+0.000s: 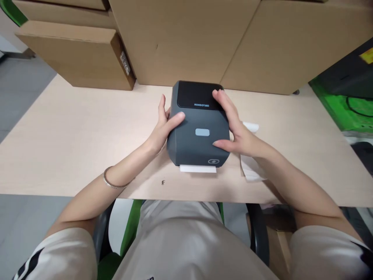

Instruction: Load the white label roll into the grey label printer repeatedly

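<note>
A dark grey label printer (201, 124) with a black window on top and a light blue button sits near the middle of the pale wooden table (72, 147). White paper (198, 168) sticks out of its near edge. My left hand (166, 126) grips the printer's left side, thumb on top and some fingers hidden beside it. On the right side my right hand (233, 128) holds the printer, with fingers and thumb resting over the top. Under and beside my right wrist lies a strip of white paper (252, 169).
Large cardboard boxes (186, 42) stand along the back of the table, and a smaller carton (84, 58) leans at the back left. At the right are a green surface (332, 105) and a black cable (357, 111). A small dark mark (163, 182) shows near the front edge.
</note>
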{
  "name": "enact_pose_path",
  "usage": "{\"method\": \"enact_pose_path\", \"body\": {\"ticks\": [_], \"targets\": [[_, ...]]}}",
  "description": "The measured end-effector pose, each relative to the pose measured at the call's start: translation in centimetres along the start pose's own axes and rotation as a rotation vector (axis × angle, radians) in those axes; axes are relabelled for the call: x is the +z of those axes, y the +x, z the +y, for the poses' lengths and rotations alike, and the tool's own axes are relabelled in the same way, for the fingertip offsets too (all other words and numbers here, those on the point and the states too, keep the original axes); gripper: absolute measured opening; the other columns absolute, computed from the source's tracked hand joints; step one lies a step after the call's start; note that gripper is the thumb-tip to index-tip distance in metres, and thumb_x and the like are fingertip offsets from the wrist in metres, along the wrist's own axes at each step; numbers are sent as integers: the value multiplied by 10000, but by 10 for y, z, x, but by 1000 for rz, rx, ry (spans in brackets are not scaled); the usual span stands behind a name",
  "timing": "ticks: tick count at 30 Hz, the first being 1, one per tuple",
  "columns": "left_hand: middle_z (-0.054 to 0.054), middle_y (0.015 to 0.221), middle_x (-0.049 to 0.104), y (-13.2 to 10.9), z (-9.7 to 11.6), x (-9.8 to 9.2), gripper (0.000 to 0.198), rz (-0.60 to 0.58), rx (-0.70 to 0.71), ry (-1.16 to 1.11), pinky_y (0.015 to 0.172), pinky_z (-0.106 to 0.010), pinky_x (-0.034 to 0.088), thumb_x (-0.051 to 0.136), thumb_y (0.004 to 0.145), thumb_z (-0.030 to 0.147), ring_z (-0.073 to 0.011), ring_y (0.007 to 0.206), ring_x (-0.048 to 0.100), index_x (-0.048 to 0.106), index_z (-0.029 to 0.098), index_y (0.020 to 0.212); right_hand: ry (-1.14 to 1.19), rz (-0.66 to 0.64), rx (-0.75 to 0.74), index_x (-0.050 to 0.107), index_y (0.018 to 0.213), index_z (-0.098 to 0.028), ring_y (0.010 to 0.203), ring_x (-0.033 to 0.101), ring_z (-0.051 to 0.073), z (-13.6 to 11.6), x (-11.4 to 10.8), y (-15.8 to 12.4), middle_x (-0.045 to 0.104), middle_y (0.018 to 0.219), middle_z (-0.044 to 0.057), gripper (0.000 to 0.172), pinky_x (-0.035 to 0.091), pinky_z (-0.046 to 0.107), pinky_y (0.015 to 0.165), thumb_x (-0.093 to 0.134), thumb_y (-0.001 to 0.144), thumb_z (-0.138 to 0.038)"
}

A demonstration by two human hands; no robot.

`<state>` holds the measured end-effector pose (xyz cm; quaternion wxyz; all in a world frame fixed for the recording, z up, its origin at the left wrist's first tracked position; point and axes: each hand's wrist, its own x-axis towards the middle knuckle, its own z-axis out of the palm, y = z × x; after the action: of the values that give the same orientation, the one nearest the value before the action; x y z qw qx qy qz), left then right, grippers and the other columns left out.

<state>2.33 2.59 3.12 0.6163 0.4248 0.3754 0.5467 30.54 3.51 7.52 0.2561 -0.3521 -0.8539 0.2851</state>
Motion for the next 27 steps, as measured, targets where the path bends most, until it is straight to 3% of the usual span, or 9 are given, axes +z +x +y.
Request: {"method": "enact_pose_path", "body": {"ticks": [3, 8, 11, 18, 20, 24, 27], "targets": [[-57, 1826, 511, 3, -9, -7, 1282, -79, 30, 71, 1452, -627, 376, 917, 873, 689, -442, 1755, 433, 119, 474, 1853, -95, -15, -50, -6, 1905, -397, 1855, -77, 422, 5, 7, -3, 51, 2011, -9, 1279, -6, 692, 1495, 573, 934, -996], [-29, 1830, 518, 8, -15, -14, 1079, -127, 134, 139, 1413, -601, 446, 898, 872, 743, -439, 1762, 420, 376, 477, 1778, -198, -12, -46, -63, 1905, -372, 1854, -56, 442, 5, 11, -8, 90, 2008, 32, 1208, 21, 748, 1477, 431, 991, -989], [-8, 1895, 436, 8, -11, -14, 1029, -185, 177, 169, 1439, -592, 417, 877, 873, 778, -434, 1805, 335, 442, 458, 1750, -192, -1, -48, -49, 1906, -375, 1856, -56, 433, 4, 12, -9, 94, 2008, 31, 1165, 19, 737, 1480, 381, 1009, -980], [7, 1935, 373, 4, -5, -15, 956, -191, 211, 228, 1486, -598, 339, 816, 934, 788, -419, 1843, 239, 466, 431, 1749, -174, 23, -52, 86, 1905, -423, 1856, -27, 435, 5, 17, -10, 196, 1986, 6, 1066, 20, 751, 1477, 396, 1023, -935], [7, 1938, 365, 3, -8, -15, 943, -190, 217, 224, 1488, -597, 334, 791, 948, 808, -412, 1845, 235, 468, 429, 1749, -181, 46, -86, 185, 1889, -447, 1858, -8, 427, 5, 18, -11, 216, 1977, -12, 970, 39, 762, 1475, 391, 1051, -890], [25, 1889, 464, 4, -19, -14, 844, -100, 177, 178, 1470, -585, 369, 652, 1001, 873, -373, 1821, 322, 514, 453, 1721, -245, 91, -125, 584, 1683, -495, 1850, 76, 455, -4, 13, -13, 237, 1961, -73, 690, 49, 812, 1452, 405, 1094, -806], [21, 1833, 550, 6, -28, -16, 792, 12, 127, 134, 1461, -569, 376, 543, 1053, 877, -348, 1786, 404, 505, 462, 1726, -353, 120, -103, 765, 1465, -481, 1825, 138, 524, -13, 10, -15, 344, 1916, -82, 703, -14, 850, 1424, 487, 994, -923]]}}
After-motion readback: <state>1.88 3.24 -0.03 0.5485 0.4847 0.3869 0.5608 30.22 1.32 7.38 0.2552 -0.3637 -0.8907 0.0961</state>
